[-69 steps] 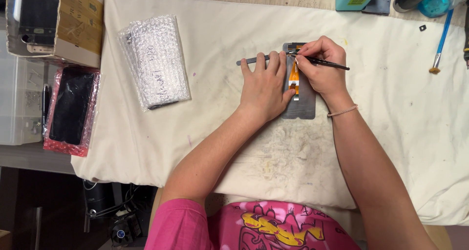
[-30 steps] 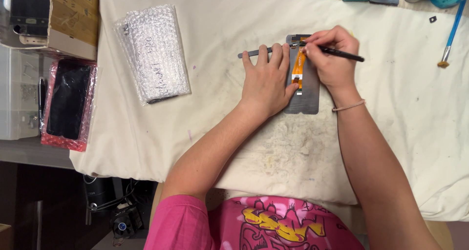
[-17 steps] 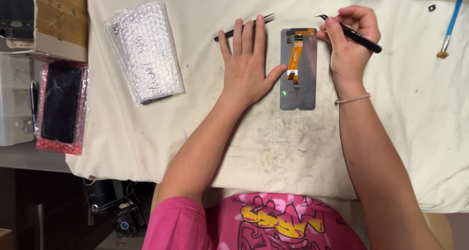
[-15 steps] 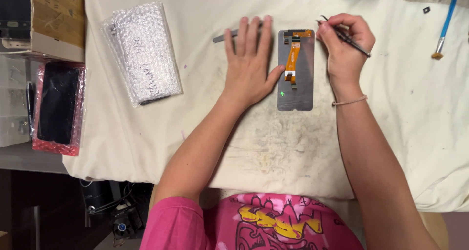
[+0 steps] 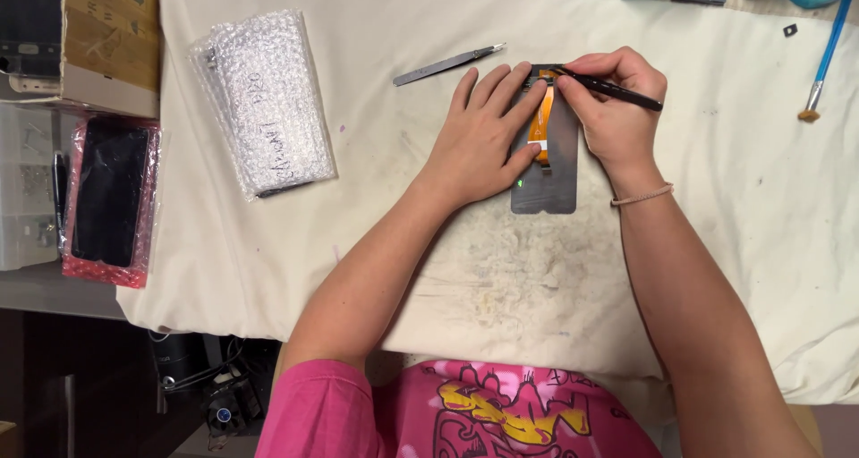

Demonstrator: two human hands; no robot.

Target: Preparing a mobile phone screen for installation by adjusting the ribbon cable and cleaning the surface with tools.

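Head view, left hand: the left hand point(image 5: 479, 136) lies flat, fingers spread, pressing the left edge of the phone screen point(image 5: 546, 167).
Right hand: the right hand point(image 5: 613, 100) pinches a black tool point(image 5: 617, 89), tip at the orange ribbon cable point(image 5: 540, 118).
Phone screen: face down on the white cloth point(image 5: 403, 225).
Nearby: tweezers point(image 5: 447, 63) and bubble-wrap packet point(image 5: 264, 100), left of the hands.

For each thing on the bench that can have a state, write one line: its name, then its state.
Phone screen panel: face down, pinned flat.
Orange flex cable: exposed.
Left hand: pressing the panel.
Right hand: gripping a black tool.
Grey tweezers: lying unused.
Bubble-wrap packet: closed.
Blue brush: lying idle.
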